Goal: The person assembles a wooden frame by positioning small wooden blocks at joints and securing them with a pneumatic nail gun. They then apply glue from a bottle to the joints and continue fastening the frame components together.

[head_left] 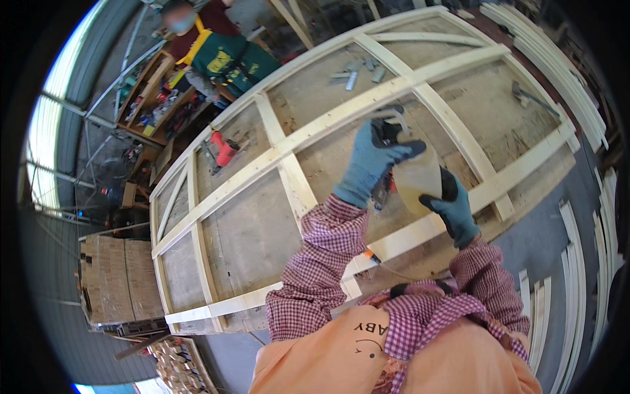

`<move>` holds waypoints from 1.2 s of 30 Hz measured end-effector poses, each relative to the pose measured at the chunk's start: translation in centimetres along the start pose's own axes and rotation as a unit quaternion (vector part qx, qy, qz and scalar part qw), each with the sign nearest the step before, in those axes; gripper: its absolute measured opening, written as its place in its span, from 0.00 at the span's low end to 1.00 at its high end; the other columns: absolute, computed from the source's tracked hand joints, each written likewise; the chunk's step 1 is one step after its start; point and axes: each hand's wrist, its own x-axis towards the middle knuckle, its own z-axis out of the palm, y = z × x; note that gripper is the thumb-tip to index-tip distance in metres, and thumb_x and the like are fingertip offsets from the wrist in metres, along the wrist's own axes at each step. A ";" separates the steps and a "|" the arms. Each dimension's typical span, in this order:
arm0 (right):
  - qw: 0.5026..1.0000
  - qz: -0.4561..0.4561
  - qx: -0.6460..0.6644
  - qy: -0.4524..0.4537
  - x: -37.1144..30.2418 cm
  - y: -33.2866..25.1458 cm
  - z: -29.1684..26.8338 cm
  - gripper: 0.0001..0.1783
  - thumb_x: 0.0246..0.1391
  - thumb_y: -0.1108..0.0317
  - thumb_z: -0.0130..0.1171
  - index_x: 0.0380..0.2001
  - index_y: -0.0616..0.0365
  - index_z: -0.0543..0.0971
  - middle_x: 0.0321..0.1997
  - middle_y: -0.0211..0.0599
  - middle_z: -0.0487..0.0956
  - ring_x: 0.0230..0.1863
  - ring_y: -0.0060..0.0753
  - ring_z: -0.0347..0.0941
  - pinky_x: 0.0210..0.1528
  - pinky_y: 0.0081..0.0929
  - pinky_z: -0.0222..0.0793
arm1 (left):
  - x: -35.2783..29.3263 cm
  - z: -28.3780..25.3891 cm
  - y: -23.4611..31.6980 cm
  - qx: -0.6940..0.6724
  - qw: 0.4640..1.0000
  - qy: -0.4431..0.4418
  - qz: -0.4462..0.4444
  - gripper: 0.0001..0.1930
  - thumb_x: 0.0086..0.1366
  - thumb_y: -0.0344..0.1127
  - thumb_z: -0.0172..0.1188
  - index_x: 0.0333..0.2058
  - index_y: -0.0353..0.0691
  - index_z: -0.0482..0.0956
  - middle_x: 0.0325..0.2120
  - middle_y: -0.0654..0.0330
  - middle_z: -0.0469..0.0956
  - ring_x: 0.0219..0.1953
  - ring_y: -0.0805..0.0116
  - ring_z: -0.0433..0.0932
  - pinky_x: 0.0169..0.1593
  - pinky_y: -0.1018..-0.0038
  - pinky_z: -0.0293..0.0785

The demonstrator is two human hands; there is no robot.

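Above the wooden frame [282, 143] I hold a translucent plastic bottle [420, 174] with yellowish contents. My left hand [373, 157], in a blue-grey work glove with dark fingertips, is closed around its upper end, by a pale curved spout [398, 119]. My right hand [454, 207], gloved alike, grips the lower right side with thumb and fingers. The bottle leans slightly. Behind it and my left hand, a red and dark object [382, 190] lies mostly hidden, so its kind does not show.
Inside the frame lie a red-and-black tool [224, 150], grey metal strips [354, 73] and a hammer [533, 98]. A hose with an orange connector [371, 255] runs near my body. A person [226, 56] stands across the table. Pale wooden strips [548, 65] lie at right.
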 end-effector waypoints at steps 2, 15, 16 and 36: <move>1.000 0.006 0.020 0.003 -0.2 -0.6 0.4 0.37 0.37 0.83 0.65 0.55 0.62 0.65 0.53 0.37 0.71 0.54 0.30 0.67 0.57 0.29 0.65 | 0.1 0.1 0.3 0.030 1.000 0.005 0.008 0.29 0.48 0.27 0.69 0.50 0.37 0.69 0.40 0.62 0.73 0.42 0.74 0.71 0.46 0.79 0.69; 0.999 0.024 0.025 0.008 -0.6 -0.7 0.0 0.36 0.38 0.80 0.67 0.54 0.61 0.66 0.54 0.37 0.71 0.55 0.30 0.66 0.60 0.28 0.60 | 0.0 -0.8 1.4 -0.065 0.991 -0.119 -0.013 0.27 0.57 0.30 0.61 0.55 0.36 0.63 0.46 0.54 0.74 0.49 0.68 0.72 0.54 0.73 0.67; 0.999 0.019 0.026 0.007 -0.6 -0.7 0.0 0.36 0.38 0.79 0.67 0.54 0.61 0.66 0.54 0.37 0.71 0.55 0.30 0.66 0.60 0.28 0.60 | 0.1 -0.7 1.2 -0.042 0.993 -0.111 0.002 0.27 0.56 0.29 0.62 0.54 0.36 0.64 0.45 0.54 0.74 0.48 0.68 0.72 0.53 0.73 0.69; 0.998 0.042 0.030 -0.020 -0.9 -1.2 0.3 0.40 0.38 0.79 0.67 0.57 0.61 0.63 0.56 0.37 0.69 0.56 0.30 0.65 0.60 0.28 0.60 | 0.3 -0.6 1.5 0.013 0.997 -0.074 -0.007 0.25 0.54 0.28 0.64 0.51 0.38 0.68 0.41 0.57 0.77 0.43 0.68 0.76 0.51 0.74 0.71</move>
